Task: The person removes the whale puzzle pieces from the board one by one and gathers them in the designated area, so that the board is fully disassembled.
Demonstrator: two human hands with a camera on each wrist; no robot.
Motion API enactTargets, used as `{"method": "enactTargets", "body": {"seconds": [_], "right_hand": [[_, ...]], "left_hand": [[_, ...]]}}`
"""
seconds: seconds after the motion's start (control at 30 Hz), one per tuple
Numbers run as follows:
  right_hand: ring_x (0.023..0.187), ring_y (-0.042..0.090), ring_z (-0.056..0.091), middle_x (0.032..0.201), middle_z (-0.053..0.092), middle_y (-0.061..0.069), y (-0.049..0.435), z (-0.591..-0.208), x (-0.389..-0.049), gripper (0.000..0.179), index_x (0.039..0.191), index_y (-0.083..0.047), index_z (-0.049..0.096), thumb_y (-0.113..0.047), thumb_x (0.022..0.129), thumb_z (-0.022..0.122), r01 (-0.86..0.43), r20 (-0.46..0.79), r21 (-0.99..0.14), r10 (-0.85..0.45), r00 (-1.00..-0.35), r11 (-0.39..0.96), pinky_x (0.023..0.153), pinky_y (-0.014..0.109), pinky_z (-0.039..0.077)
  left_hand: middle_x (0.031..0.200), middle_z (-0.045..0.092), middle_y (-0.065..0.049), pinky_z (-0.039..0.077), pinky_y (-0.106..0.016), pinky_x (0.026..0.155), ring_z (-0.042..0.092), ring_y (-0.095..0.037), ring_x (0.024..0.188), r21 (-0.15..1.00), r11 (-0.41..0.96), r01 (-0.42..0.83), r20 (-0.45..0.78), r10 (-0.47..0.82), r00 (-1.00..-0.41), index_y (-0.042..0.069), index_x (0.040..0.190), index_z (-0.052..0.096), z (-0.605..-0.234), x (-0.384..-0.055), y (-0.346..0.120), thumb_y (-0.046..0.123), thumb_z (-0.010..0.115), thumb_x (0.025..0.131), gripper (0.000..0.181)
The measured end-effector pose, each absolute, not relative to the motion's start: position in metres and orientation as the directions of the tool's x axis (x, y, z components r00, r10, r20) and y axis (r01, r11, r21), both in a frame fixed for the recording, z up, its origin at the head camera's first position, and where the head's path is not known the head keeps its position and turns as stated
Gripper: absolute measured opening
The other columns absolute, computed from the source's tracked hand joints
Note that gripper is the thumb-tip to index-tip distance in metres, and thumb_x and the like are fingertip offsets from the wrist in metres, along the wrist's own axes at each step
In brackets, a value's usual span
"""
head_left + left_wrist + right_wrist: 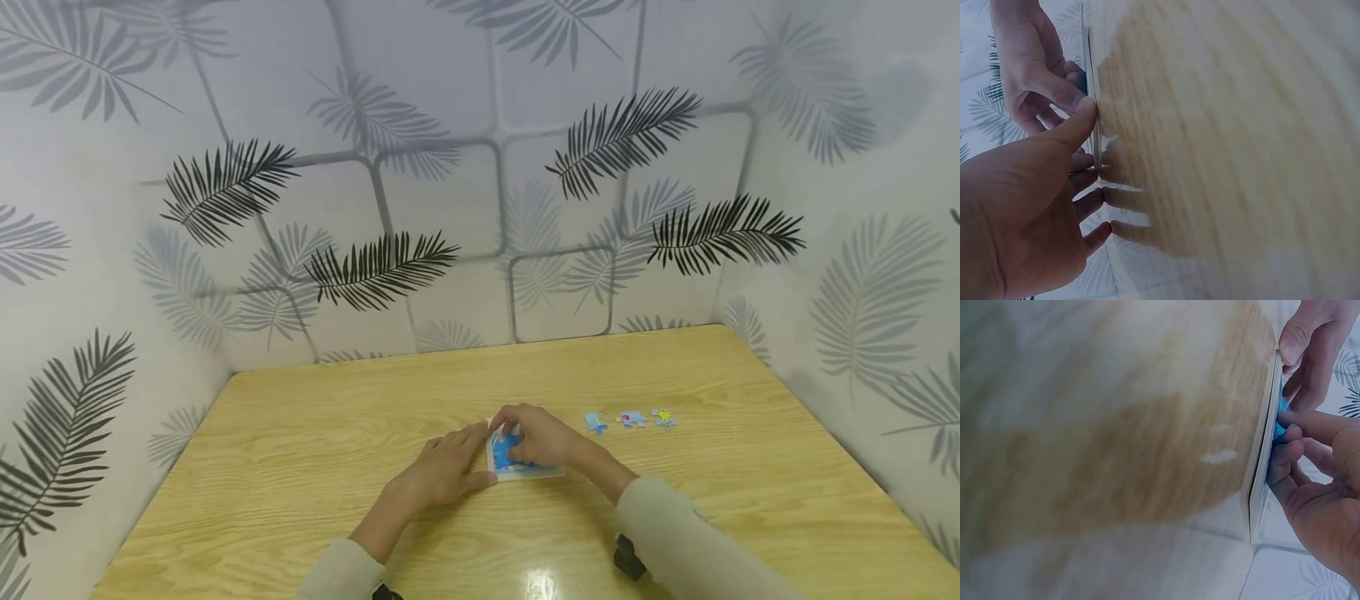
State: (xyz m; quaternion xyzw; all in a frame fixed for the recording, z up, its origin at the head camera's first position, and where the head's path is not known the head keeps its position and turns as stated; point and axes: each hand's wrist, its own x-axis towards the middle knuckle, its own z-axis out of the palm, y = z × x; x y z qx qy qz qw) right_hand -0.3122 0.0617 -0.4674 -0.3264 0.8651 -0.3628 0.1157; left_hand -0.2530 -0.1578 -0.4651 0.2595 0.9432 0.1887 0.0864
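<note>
A small jigsaw puzzle with a white border and a blue picture lies flat on the table between my hands. My left hand rests along its left side, the fingers fairly straight and the thumb touching the edge at the near corner. Over the picture, my right hand bends its fingers down. In the right wrist view, its thumb and fingertips pinch a blue puzzle piece at the board's surface. The right hand hides much of the picture.
To the right on the wooden table lie three loose puzzle pieces in a row: one light blue, one with a pink spot and one with a yellow sun. Leaf-patterned walls stand behind and beside the table.
</note>
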Motion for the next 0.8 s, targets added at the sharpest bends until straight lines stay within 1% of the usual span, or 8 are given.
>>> {"method": "enactTargets", "body": {"seconds": [0.13, 0.2, 0.33, 0.47, 0.57, 0.63, 0.7, 0.8], "right_hand": [[0.096, 0.021, 0.058, 0.111, 0.062, 0.01, 0.063, -0.466, -0.31, 0.035, 0.118, -0.005, 0.066, 0.006, 0.087, 0.078, -0.493, 0.05, -0.689, -0.643, -0.764, 0.531, 0.083, 0.038, 0.054], [0.094, 0.02, 0.057, 0.111, 0.06, 0.009, 0.064, -0.466, -0.309, 0.033, 0.116, -0.005, 0.066, 0.005, 0.088, 0.078, -0.502, 0.057, -0.681, -0.645, -0.762, 0.533, 0.083, 0.036, 0.053], [0.093, 0.02, 0.057, 0.112, 0.059, 0.009, 0.066, -0.466, -0.307, 0.032, 0.12, -0.005, 0.07, 0.003, 0.09, 0.077, -0.505, 0.058, -0.679, -0.646, -0.761, 0.533, 0.081, 0.034, 0.053], [0.093, 0.02, 0.057, 0.109, 0.06, 0.008, 0.067, -0.467, -0.306, 0.035, 0.125, -0.006, 0.073, 0.002, 0.091, 0.077, -0.509, 0.056, -0.675, -0.652, -0.756, 0.534, 0.08, 0.032, 0.053], [0.096, 0.021, 0.061, 0.111, 0.065, 0.009, 0.067, -0.467, -0.306, 0.035, 0.126, -0.002, 0.071, 0.003, 0.091, 0.075, -0.565, 0.089, -0.64, -0.681, -0.727, 0.52, 0.081, 0.031, 0.055], [0.098, 0.024, 0.065, 0.114, 0.068, 0.013, 0.066, -0.468, -0.306, 0.037, 0.127, 0.001, 0.065, 0.006, 0.091, 0.073, -0.61, 0.122, -0.62, -0.707, -0.696, 0.494, 0.082, 0.031, 0.057], [0.099, 0.025, 0.067, 0.116, 0.069, 0.014, 0.065, -0.468, -0.306, 0.035, 0.125, 0.0, 0.063, 0.006, 0.091, 0.072, -0.644, 0.15, -0.599, -0.724, -0.674, 0.475, 0.083, 0.032, 0.058], [0.094, 0.022, 0.067, 0.114, 0.069, 0.012, 0.068, -0.469, -0.305, 0.03, 0.118, -0.003, 0.064, 0.006, 0.09, 0.072, -0.625, 0.156, -0.626, -0.711, -0.686, 0.466, 0.081, 0.031, 0.058]], "left_hand": [[0.167, 0.032, -0.019, 0.026, -0.064, 0.12, 0.032, -0.041, 0.153, 0.397, 0.792, 0.465, -0.064, 0.529, -0.846, 0.005, 0.162, 0.03, -0.463, -0.252, -0.157, 0.044, 0.058, 0.106, 0.074], [0.168, 0.031, -0.018, 0.025, -0.063, 0.121, 0.031, -0.04, 0.153, 0.395, 0.797, 0.457, -0.068, 0.522, -0.85, 0.006, 0.162, 0.03, -0.464, -0.252, -0.156, 0.044, 0.059, 0.106, 0.074], [0.168, 0.029, -0.018, 0.025, -0.064, 0.121, 0.03, -0.04, 0.154, 0.401, 0.798, 0.45, -0.077, 0.519, -0.852, 0.005, 0.163, 0.028, -0.462, -0.251, -0.156, 0.043, 0.059, 0.106, 0.075], [0.168, 0.029, -0.019, 0.024, -0.065, 0.12, 0.029, -0.041, 0.154, 0.417, 0.789, 0.451, -0.077, 0.526, -0.847, 0.002, 0.163, 0.027, -0.46, -0.251, -0.155, 0.041, 0.059, 0.106, 0.076], [0.169, 0.029, -0.018, 0.024, -0.064, 0.121, 0.029, -0.04, 0.154, 0.41, 0.792, 0.453, -0.07, 0.522, -0.85, 0.004, 0.164, 0.025, -0.465, -0.253, -0.156, 0.044, 0.059, 0.106, 0.078], [0.169, 0.029, -0.016, 0.024, -0.063, 0.122, 0.029, -0.038, 0.155, 0.404, 0.797, 0.449, -0.063, 0.514, -0.856, 0.007, 0.164, 0.026, -0.47, -0.255, -0.157, 0.044, 0.059, 0.105, 0.077], [0.169, 0.029, -0.014, 0.024, -0.063, 0.122, 0.029, -0.036, 0.155, 0.398, 0.8, 0.449, -0.053, 0.508, -0.86, 0.009, 0.164, 0.027, -0.476, -0.257, -0.159, 0.045, 0.059, 0.105, 0.076], [0.169, 0.029, -0.015, 0.024, -0.064, 0.121, 0.029, -0.037, 0.155, 0.406, 0.791, 0.457, -0.043, 0.516, -0.855, 0.009, 0.163, 0.029, -0.479, -0.259, -0.159, 0.045, 0.059, 0.105, 0.074]]}}
